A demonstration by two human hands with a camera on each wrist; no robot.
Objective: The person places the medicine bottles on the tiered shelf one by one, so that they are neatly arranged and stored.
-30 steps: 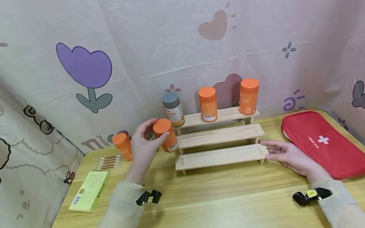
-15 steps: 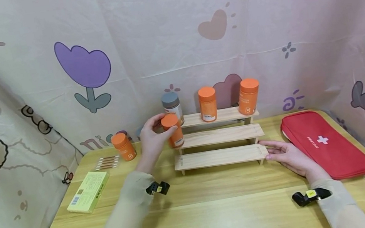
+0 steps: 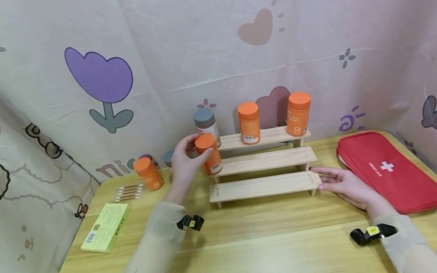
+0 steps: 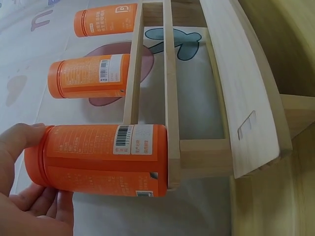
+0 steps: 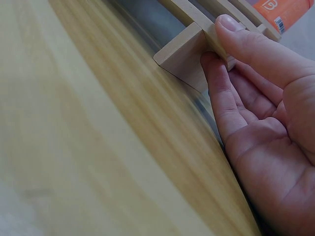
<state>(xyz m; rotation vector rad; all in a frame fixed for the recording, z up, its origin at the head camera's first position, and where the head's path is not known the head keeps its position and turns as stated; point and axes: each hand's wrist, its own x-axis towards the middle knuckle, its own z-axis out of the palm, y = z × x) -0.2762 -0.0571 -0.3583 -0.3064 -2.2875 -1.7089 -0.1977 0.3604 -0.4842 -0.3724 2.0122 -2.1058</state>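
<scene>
My left hand (image 3: 184,165) holds an orange bottle (image 3: 212,161) near its cap, thumb on one side and fingers on the other. The bottle is upright at the left end of the middle step of a three-tier wooden display rack (image 3: 265,187). In the left wrist view the base of the orange bottle (image 4: 108,160) appears to meet the edge of that step. My right hand (image 3: 347,188) pinches the right end of the lowest step. The right wrist view has its thumb (image 5: 231,24) above the board and fingers below.
On the top step stand a grey-capped bottle (image 3: 206,122) and two orange bottles, one in the middle (image 3: 249,123) and one at right (image 3: 298,113). Leftward lie another orange bottle (image 3: 149,174), cotton swabs (image 3: 129,193) and a yellow-green box (image 3: 106,228). A red first-aid pouch (image 3: 391,173) lies right.
My left hand has carried the orange bottle right and slightly up, from beside the rack to the middle step's left end. My right hand has stayed at the lowest step.
</scene>
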